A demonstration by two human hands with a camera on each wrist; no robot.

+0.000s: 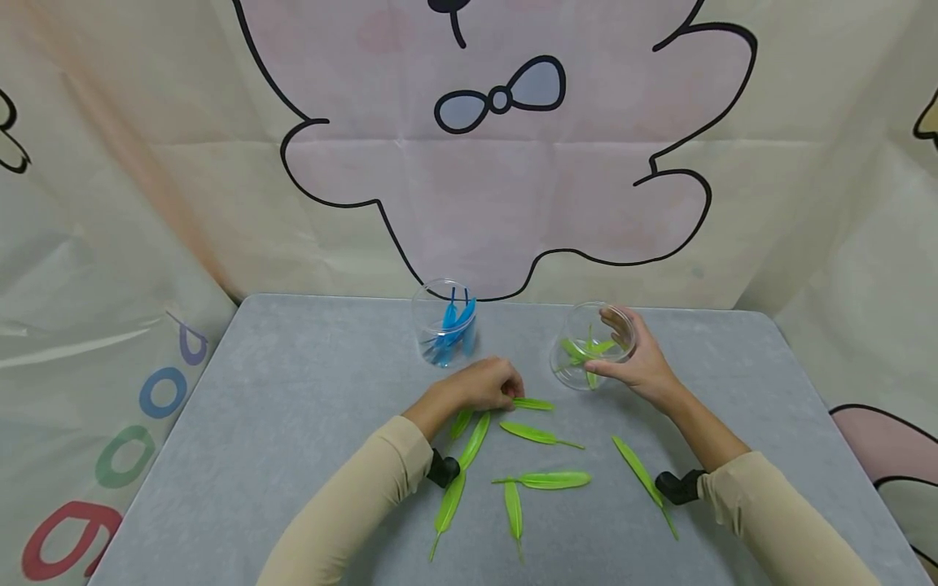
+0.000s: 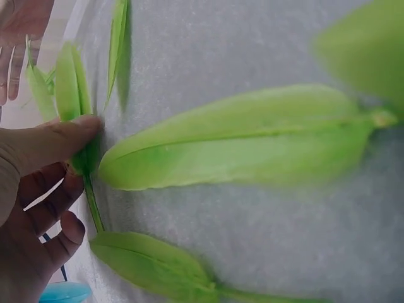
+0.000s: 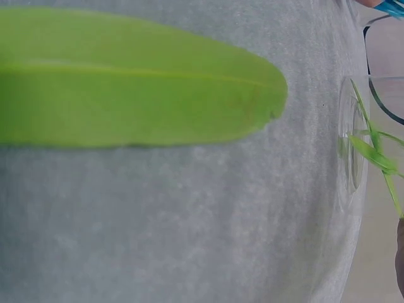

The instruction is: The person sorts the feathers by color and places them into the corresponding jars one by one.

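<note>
Had the two hands apart over the grey table (image 1: 322, 391). Pinched a green feather (image 1: 535, 404) between thumb and fingers of the left hand (image 1: 479, 385), vane pointing toward three o'clock. Clasped a clear cup (image 1: 563, 373) with the right hand (image 1: 641, 360), at nine o'clock from the palm; could not rightly tell whether upright or slightly tilted. Saw crossed green feathers (image 1: 586, 352) inside that cup. Saw a second clear cup (image 1: 421, 321), with blue feathers (image 1: 454, 332) in it, at eleven o'clock from the left hand. Noted loose green feathers (image 1: 557, 480) on the table, from four round to seven o'clock of the left hand, and a lone feather (image 1: 642, 470) at six o'clock from the right hand. Saw a pale backdrop (image 1: 484, 187) at twelve o'clock, beyond both cups.
</note>
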